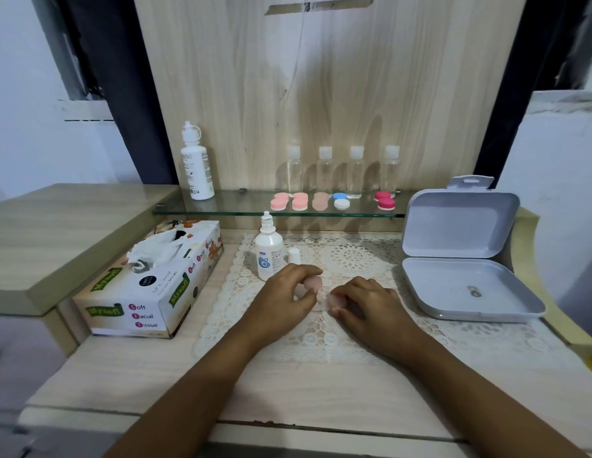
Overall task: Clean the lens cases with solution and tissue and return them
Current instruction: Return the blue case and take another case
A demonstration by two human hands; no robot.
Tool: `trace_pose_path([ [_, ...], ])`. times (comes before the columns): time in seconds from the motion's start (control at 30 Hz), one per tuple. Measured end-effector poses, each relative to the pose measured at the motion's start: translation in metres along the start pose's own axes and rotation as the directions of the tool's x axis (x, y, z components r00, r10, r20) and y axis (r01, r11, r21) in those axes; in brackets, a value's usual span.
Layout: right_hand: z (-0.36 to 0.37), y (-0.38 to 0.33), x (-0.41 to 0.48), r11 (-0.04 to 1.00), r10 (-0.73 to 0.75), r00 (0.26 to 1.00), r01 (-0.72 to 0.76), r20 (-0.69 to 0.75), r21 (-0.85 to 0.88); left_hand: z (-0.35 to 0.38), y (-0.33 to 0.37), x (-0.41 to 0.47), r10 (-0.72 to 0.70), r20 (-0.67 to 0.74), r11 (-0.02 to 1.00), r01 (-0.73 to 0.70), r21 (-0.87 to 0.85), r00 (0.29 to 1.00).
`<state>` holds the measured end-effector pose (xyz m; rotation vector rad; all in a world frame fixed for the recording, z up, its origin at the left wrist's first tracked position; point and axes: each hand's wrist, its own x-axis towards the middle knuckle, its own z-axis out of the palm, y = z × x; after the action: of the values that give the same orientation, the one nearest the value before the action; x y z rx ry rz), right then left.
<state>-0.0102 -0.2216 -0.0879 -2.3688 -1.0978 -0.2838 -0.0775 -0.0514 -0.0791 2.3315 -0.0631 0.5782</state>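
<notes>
Hands at work on a pale pink lens case [313, 283], held low over the lace mat [354, 266]. The left hand [284, 292] pinches one round end between thumb and fingertips. The right hand [367, 304] curls its fingers over the other pink part (lid or base cannot be told). The solution bottle [268, 256] stands uncapped just behind the left hand, its cap [294, 255] beside it. The tissue box [149, 285] lies to the left, and other lens cases [321, 201] sit on the glass shelf [222, 206]. The step appears to be opening the case. It is best done by steadying one part against the mat and twisting gently, so that neither piece slips or strikes the open bottle.
</notes>
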Motion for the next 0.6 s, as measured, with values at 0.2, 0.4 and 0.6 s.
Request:
trace_pose_path([
  [0.2, 0.001, 0.001, 0.000, 1.000, -0.007, 1.000, 0.007, -0.011, -0.014, -0.002, 0.010, 0.023, -0.130, 0.111, 0.991, 0.126, 0.039, 0.985],
  [0.4, 0.000, 0.000, 0.000, 1.000, -0.005, 1.000, 0.005, -0.010, -0.006, 0.004, 0.011, 0.046, -0.179, 0.157, 0.979, 0.160, 0.130, 0.971],
  [0.6, 0.001, 0.001, 0.001, 1.000, -0.001, 1.000, 0.001, 0.006, 0.008, 0.007, 0.005, 0.042, -0.187, 0.205, 0.975, 0.156, 0.157, 0.961],
])
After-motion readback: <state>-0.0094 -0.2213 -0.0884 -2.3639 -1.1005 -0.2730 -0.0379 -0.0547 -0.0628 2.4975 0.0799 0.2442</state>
